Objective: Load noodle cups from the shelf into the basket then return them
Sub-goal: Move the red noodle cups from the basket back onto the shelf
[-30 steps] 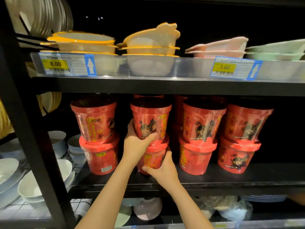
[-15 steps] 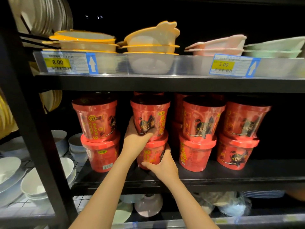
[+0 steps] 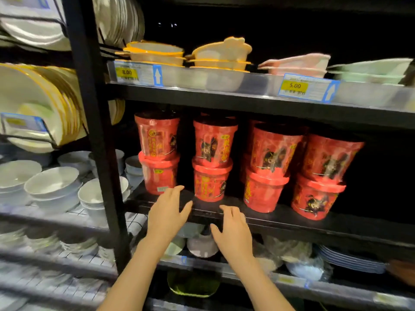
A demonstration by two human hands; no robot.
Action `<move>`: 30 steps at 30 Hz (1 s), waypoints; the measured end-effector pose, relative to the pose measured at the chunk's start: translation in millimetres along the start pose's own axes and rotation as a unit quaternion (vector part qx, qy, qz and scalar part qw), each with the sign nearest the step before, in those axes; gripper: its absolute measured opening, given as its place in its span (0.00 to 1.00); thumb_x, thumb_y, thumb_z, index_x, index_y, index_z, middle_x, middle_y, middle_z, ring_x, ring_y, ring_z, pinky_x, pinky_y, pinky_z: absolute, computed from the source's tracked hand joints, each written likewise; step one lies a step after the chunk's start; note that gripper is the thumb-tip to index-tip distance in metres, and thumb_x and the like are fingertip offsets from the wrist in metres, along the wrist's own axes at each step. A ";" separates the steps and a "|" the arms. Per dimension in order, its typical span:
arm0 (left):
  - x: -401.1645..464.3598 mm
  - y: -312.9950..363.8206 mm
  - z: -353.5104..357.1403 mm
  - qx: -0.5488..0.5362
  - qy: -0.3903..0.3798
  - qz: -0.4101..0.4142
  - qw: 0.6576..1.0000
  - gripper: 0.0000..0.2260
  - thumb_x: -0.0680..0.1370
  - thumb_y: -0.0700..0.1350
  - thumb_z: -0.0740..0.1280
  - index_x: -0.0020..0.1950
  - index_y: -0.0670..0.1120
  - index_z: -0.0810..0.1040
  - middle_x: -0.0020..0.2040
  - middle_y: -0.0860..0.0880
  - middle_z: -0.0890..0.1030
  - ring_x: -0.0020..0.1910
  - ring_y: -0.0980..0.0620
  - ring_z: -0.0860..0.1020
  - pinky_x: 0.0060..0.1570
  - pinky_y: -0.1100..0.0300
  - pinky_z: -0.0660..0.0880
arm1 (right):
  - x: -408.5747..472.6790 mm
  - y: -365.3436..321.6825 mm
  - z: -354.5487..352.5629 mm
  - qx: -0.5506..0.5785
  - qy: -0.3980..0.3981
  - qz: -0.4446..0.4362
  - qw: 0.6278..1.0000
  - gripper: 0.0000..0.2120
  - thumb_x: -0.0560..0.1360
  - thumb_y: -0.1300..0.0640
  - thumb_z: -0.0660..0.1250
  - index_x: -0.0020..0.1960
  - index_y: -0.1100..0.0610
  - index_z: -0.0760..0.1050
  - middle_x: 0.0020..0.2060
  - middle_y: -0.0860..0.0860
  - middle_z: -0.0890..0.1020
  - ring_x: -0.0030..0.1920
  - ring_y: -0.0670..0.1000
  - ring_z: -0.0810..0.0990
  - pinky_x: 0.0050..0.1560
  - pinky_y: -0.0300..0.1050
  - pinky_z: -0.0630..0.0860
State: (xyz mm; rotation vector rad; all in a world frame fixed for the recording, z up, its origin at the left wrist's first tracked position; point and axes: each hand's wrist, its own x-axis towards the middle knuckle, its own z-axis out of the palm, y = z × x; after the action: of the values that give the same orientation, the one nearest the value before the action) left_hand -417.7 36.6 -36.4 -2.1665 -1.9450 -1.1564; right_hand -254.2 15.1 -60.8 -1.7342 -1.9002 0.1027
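Both hands have let go of the second stack of red plastic noodle cups (image 3: pixel 212 159) and drawn back. Left hand (image 3: pixel 167 212) and right hand (image 3: pixel 233 230) hang spread and empty before the black shelf (image 3: pixel 292 221); cups stand stacked two-high, apparently returned.

Both forearms bare, reaching up and forward from bottom of view, converging slightly. Left hand (image 3: pixel 167 212) raised higher, back of hand to camera, fingers (image 3: pixel 177 191) straight and loosely spread, thumb angled out to the right; nothing held. Right hand (image 3: pixel 233 232) lower and just beside, also back to camera, fingers relaxed and slightly fanned, pointing up-left, thumb out to the left; nothing held. Thumbs facing each other across a narrow gap, hands apart, not touching. Wrists straight, in line with forearms.
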 end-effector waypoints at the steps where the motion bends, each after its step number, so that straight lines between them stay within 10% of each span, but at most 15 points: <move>1: -20.0 -6.0 -1.5 0.036 -0.006 0.005 0.999 0.21 0.74 0.49 0.70 0.64 0.43 0.73 0.54 0.44 0.78 0.52 0.43 0.78 0.44 0.51 0.75 | -15.3 0.5 0.8 -0.006 -0.010 -0.021 1.000 0.26 0.77 0.48 0.62 0.72 0.54 0.62 0.67 0.50 0.68 0.67 0.52 0.66 0.65 0.43 0.67; 5: -122.1 -31.1 0.2 0.140 -0.025 -0.009 0.990 0.21 0.59 0.48 0.80 0.48 0.42 0.80 0.37 0.46 0.79 0.31 0.45 0.79 0.23 0.56 0.74 | -84.3 6.8 20.9 -0.026 -0.129 -0.080 0.988 0.24 0.77 0.46 0.61 0.71 0.50 0.61 0.67 0.47 0.67 0.68 0.49 0.65 0.66 0.40 0.65; 16: -413.1 -89.6 -20.3 0.147 -0.174 -0.310 0.923 0.21 0.66 0.58 0.58 0.52 0.46 0.73 0.39 0.45 0.82 0.32 0.46 0.81 0.24 0.61 0.75 | -234.1 -9.5 110.1 -0.067 -0.434 -0.145 0.887 0.26 0.77 0.44 0.59 0.72 0.48 0.58 0.68 0.48 0.64 0.69 0.50 0.63 0.65 0.43 0.65; 24: -431.4 -142.4 -40.6 0.153 -0.193 -0.496 0.833 0.20 0.64 0.52 0.76 0.53 0.47 0.81 0.39 0.50 0.80 0.36 0.49 0.81 0.29 0.59 0.76 | -222.4 -66.3 185.9 -0.069 -0.514 -0.207 0.830 0.24 0.76 0.46 0.58 0.70 0.49 0.61 0.66 0.48 0.66 0.68 0.51 0.64 0.65 0.44 0.64; 27: -410.8 -182.4 -32.9 0.123 -0.189 -0.532 0.816 0.18 0.72 0.51 0.70 0.60 0.45 0.76 0.49 0.47 0.80 0.47 0.46 0.79 0.42 0.54 0.77 | -207.6 -92.4 227.2 -0.077 -0.515 -0.220 0.825 0.23 0.74 0.46 0.60 0.67 0.49 0.67 0.63 0.48 0.70 0.64 0.52 0.70 0.61 0.45 0.68; 30: -398.6 -234.2 -15.6 0.117 -0.189 -0.512 0.830 0.18 0.68 0.50 0.74 0.53 0.44 0.78 0.41 0.46 0.80 0.39 0.45 0.80 0.34 0.55 0.77 | -190.1 -113.3 280.3 -0.100 -0.492 -0.249 0.829 0.20 0.69 0.51 0.69 0.60 0.53 0.74 0.56 0.51 0.76 0.56 0.56 0.78 0.51 0.45 0.76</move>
State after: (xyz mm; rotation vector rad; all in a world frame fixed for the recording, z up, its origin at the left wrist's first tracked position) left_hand -610.1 -258.1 -336.7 -1.1961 -3.3613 -0.3892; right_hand -479.2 -95.2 -315.2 -1.3056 -3.1471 0.7409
